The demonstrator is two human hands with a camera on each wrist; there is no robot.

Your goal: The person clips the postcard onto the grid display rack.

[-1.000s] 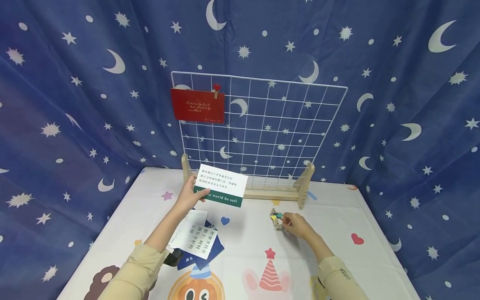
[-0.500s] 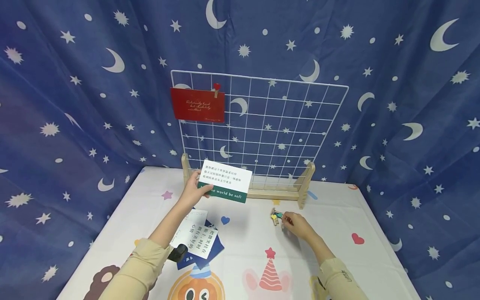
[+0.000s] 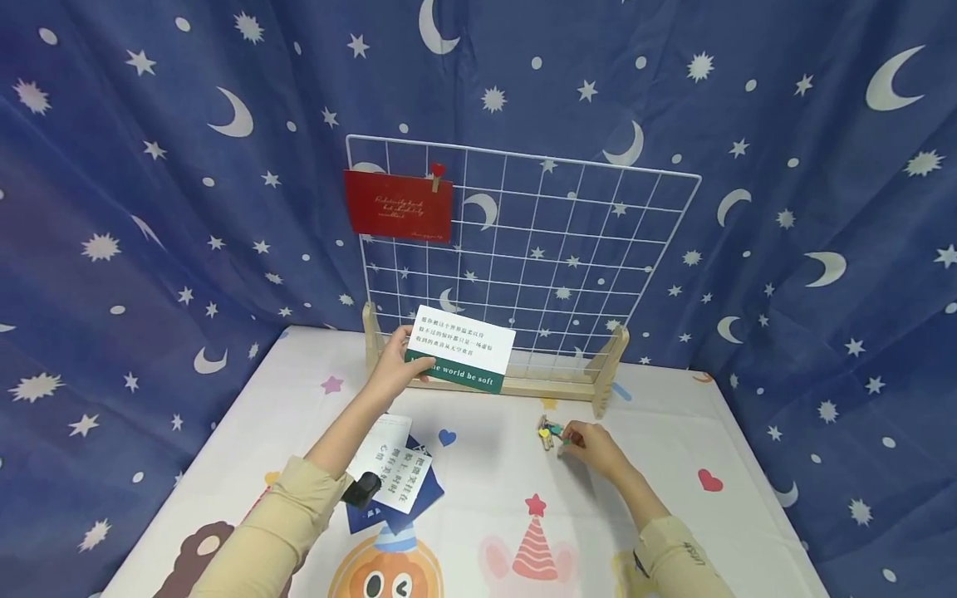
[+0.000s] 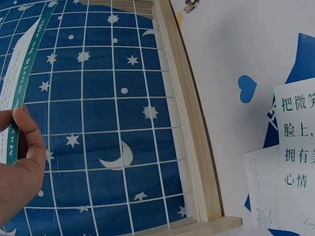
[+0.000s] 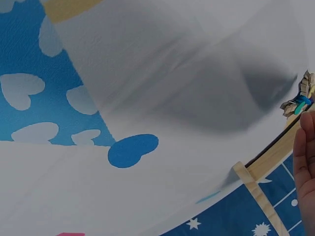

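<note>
My left hand [image 3: 394,367] pinches a white and green postcard [image 3: 468,342] by its left edge, thumb on the printed face. The card is held up in front of the lower part of the white wire grid [image 3: 527,249]. In the left wrist view the same postcard [image 4: 25,69] shows nearly edge-on. Low over the table, my right hand [image 3: 596,448] is at a small heap of wooden clothespins [image 3: 547,432] with coloured hearts. Its thumb and forefinger pinch a clothespin with a green bit showing [image 3: 566,442]. Only part of the right hand [image 5: 306,152] shows in the right wrist view.
A red card [image 3: 398,208] hangs at the grid's upper left from a red-heart clothespin [image 3: 437,178]. The grid stands on a wooden base [image 3: 549,386]. Several white and blue cards [image 3: 404,477] lie overlapping on the table, near the left forearm.
My left hand has moved the postcard up and to the right, closer to the grid. The right hand stays at the clothespins, its fingers shifting slightly; a green bit now shows at the fingertips.
</note>
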